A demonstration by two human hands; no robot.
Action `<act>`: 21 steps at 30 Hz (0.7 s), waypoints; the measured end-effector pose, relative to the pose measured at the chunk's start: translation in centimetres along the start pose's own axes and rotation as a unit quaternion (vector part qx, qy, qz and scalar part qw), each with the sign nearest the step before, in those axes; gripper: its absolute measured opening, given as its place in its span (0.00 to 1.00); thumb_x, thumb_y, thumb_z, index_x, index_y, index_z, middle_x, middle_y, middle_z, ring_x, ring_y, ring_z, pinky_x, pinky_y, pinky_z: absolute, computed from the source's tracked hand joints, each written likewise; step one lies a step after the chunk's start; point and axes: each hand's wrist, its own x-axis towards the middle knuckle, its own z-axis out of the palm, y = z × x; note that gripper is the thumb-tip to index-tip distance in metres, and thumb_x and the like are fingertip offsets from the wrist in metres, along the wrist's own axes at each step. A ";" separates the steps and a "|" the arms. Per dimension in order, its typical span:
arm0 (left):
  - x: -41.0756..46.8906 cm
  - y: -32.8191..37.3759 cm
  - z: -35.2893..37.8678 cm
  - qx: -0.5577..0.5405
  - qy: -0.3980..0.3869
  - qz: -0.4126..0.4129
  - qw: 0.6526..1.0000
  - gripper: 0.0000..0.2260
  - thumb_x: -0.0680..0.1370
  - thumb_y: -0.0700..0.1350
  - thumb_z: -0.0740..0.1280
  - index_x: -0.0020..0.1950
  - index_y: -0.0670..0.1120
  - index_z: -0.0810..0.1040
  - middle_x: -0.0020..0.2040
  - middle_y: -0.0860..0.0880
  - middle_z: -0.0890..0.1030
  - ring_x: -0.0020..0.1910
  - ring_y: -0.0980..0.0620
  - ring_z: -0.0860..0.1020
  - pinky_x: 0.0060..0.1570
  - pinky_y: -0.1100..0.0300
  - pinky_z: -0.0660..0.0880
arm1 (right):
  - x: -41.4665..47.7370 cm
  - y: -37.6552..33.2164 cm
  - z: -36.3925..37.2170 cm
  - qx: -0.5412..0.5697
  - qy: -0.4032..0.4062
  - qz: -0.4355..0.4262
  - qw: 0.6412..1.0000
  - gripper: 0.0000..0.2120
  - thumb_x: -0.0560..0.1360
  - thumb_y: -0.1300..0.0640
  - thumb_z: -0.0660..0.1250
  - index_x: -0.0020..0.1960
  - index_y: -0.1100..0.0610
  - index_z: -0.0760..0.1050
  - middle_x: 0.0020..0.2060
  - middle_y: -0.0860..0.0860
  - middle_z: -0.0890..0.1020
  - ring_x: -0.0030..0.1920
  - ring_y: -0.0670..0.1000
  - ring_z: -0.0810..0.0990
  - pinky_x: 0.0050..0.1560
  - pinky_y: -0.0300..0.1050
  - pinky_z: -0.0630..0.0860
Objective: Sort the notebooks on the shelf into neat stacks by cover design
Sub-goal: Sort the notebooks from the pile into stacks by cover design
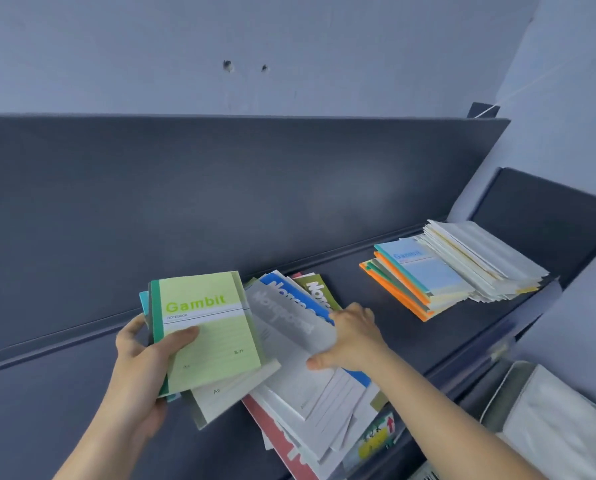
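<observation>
My left hand [140, 368] grips a small bundle of notebooks, topped by a light green "Gambit" notebook [209, 337], thumb across its cover. My right hand [350, 337] holds the edge of a grey "Notebook" cover [282, 317] on top of a messy pile [310, 410] of white, blue, olive and red notebooks at the middle of the dark shelf [376, 292]. Farther right lies a second stack with a light blue "Gambit" notebook [417, 268] on orange- and teal-edged ones, and white notebooks [480, 261] leaning over them.
The shelf has a tall dark back panel [220, 188] and a raised front lip [462, 368]. Below right sits a white container [549, 427]. A pale wall rises behind and to the right.
</observation>
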 end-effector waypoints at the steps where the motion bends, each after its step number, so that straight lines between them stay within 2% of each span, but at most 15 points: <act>1: 0.2 -0.1 0.6 -0.001 -0.006 0.001 1.000 0.32 0.74 0.36 0.70 0.72 0.54 0.61 0.52 0.49 0.81 0.43 0.46 0.79 0.43 0.50 0.73 | 0.0 -0.1 0.1 0.002 0.003 -0.002 1.000 0.43 0.59 0.37 0.76 0.66 0.57 0.68 0.58 0.53 0.68 0.61 0.54 0.66 0.59 0.49 0.74; 4: 0.9 -0.5 2.2 -0.004 -0.013 0.003 1.000 0.28 0.74 0.36 0.69 0.70 0.52 0.64 0.52 0.48 0.82 0.41 0.48 0.79 0.35 0.56 0.71 | 0.2 -0.2 0.3 -0.021 0.016 -0.012 1.000 0.43 0.58 0.36 0.76 0.64 0.59 0.68 0.58 0.53 0.68 0.60 0.55 0.68 0.57 0.50 0.74; 7: 1.3 -1.0 4.0 0.004 -0.023 0.007 1.000 0.27 0.74 0.36 0.70 0.70 0.50 0.66 0.57 0.45 0.82 0.42 0.47 0.80 0.29 0.58 0.69 | 0.7 0.6 0.0 -0.002 0.010 -0.016 1.000 0.41 0.59 0.37 0.76 0.62 0.58 0.68 0.58 0.53 0.69 0.61 0.55 0.67 0.57 0.50 0.72; 10: 1.0 -1.5 6.0 -0.007 -0.006 0.025 1.000 0.28 0.74 0.36 0.70 0.71 0.48 0.66 0.58 0.46 0.81 0.43 0.47 0.80 0.22 0.60 0.71 | 1.6 2.3 -0.6 0.029 0.033 -0.040 0.998 0.26 0.68 0.44 0.73 0.58 0.58 0.72 0.57 0.53 0.74 0.60 0.56 0.71 0.52 0.49 0.70; 12: 0.5 -1.7 7.7 -0.010 -0.003 0.048 0.999 0.29 0.72 0.36 0.72 0.71 0.48 0.67 0.60 0.47 0.80 0.47 0.46 0.80 0.26 0.59 0.75 | 2.1 4.0 -1.2 0.058 0.069 -0.066 0.994 0.14 0.75 0.51 0.67 0.55 0.58 0.72 0.54 0.54 0.78 0.56 0.57 0.76 0.45 0.46 0.68; 15: -0.5 -1.7 10.9 -0.022 0.017 0.081 0.996 0.29 0.70 0.36 0.72 0.69 0.48 0.68 0.62 0.46 0.79 0.48 0.46 0.80 0.37 0.56 0.74 | 3.6 7.5 -3.0 0.138 0.086 -0.091 0.983 0.05 0.77 0.56 0.64 0.51 0.55 0.73 0.50 0.52 0.81 0.52 0.56 0.79 0.43 0.45 0.70; 17: -1.4 -1.4 13.4 -0.036 0.036 0.099 0.994 0.27 0.73 0.35 0.70 0.70 0.48 0.67 0.61 0.45 0.79 0.46 0.48 0.79 0.38 0.55 0.74 | 4.7 9.9 -5.1 0.255 0.094 -0.093 0.958 0.02 0.75 0.59 0.64 0.46 0.52 0.75 0.44 0.49 0.81 0.47 0.52 0.79 0.43 0.45 0.74; 19: -2.3 -1.2 15.9 -0.051 0.060 0.112 0.991 0.30 0.74 0.35 0.69 0.73 0.50 0.63 0.61 0.47 0.79 0.47 0.50 0.79 0.38 0.54 0.74 | 5.5 12.3 -8.3 0.400 0.104 -0.108 0.904 0.09 0.74 0.62 0.64 0.41 0.49 0.76 0.37 0.48 0.80 0.44 0.52 0.80 0.45 0.50 0.79; 21: -3.2 -1.3 18.2 -0.059 0.077 0.122 0.988 0.31 0.74 0.35 0.70 0.73 0.51 0.62 0.60 0.49 0.78 0.47 0.51 0.79 0.37 0.54 0.73 | 5.9 15.3 -12.1 0.479 0.150 -0.123 0.856 0.13 0.75 0.65 0.63 0.41 0.48 0.77 0.38 0.48 0.81 0.45 0.53 0.80 0.44 0.54 0.81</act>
